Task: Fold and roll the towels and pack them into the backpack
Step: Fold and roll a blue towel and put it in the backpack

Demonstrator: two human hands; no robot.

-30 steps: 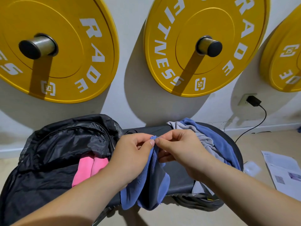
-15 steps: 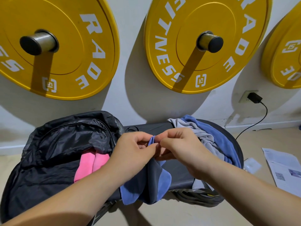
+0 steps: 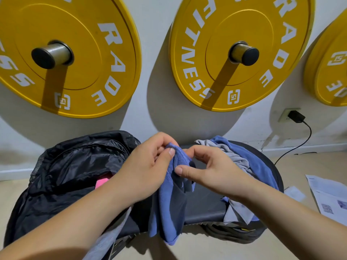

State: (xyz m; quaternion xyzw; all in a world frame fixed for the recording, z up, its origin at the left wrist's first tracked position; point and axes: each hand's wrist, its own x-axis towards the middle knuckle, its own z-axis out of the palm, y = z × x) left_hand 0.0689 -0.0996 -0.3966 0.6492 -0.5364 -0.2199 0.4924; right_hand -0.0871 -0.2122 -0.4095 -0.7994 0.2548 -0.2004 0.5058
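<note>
— Whereabouts of the blue towel [image 3: 169,207]?
— Draped over the front of the bench [image 3: 206,205], between the backpack [image 3: 71,166] and the towel pile [image 3: 244,160], with its top edge lifted.

— Grip?
— Pinched at the top hem by the left hand [image 3: 148,169], thumb against curled fingers. Pinched just beside that by the right hand [image 3: 212,169], thumb flat on a fold, fingers bent behind. Neither spread wide.

— Handling?
— Probably light, soft and limp, with no shape of its own. Likely to slump and unroll once released. Not fragile, hardly slippery. Best taken by two corners of the hem, pulled taut, then laid flat before folding.

— Anything packed?
— Only a pink towel [image 3: 101,182], inside the backpack's open mouth.

— Writing?
— "FITNESS" in white on the middle weight plate [image 3: 244,53], plus "RADE", cut off by the frame, and a square logo. Same "RADE" on the plate to the left. Too small to read on the paper sheet [image 3: 328,196] on the floor.
</note>
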